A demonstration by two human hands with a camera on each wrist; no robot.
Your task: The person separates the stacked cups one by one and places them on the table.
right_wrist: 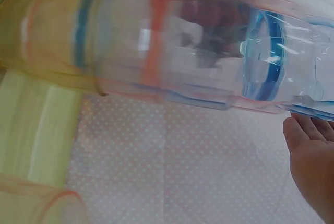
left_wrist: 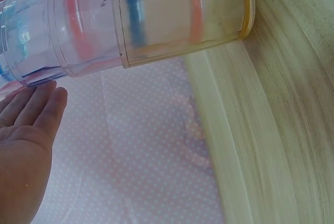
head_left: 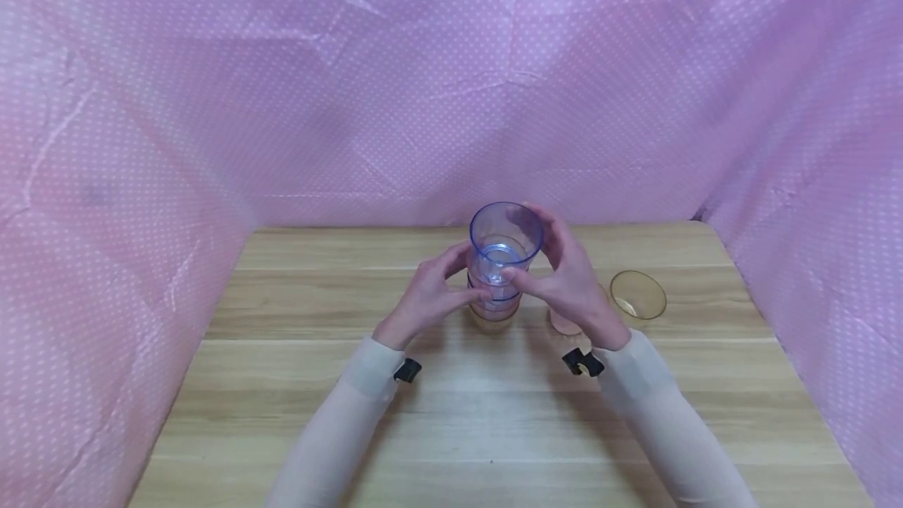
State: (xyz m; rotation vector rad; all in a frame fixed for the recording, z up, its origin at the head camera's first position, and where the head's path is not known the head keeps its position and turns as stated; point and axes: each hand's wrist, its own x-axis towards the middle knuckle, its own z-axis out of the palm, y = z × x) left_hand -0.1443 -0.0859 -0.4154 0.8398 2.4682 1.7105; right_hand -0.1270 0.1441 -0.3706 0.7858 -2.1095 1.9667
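Observation:
A tower of clear tinted cups [head_left: 496, 310] stands upright on the table, each cup set into the one below. Its lowest cup is a yellow cup [left_wrist: 219, 10], with pink and blue ones above. My right hand [head_left: 574, 284] grips the blue cup [head_left: 488, 266] at the top, thumb in front and fingers behind. Lower down, my left hand [head_left: 432, 295] holds the tower's side between thumb and fingers. Its fingertips touch the cup wall in the left wrist view. Some fingers are hidden behind the cups.
Right of the tower, a yellow cup [head_left: 638, 295] stands on the wooden table [head_left: 451, 429]. A pinkish-orange cup [head_left: 564, 325] is partly covered by my right wrist. Pink dotted cloth [head_left: 423, 100] hangs behind and at both sides of the table.

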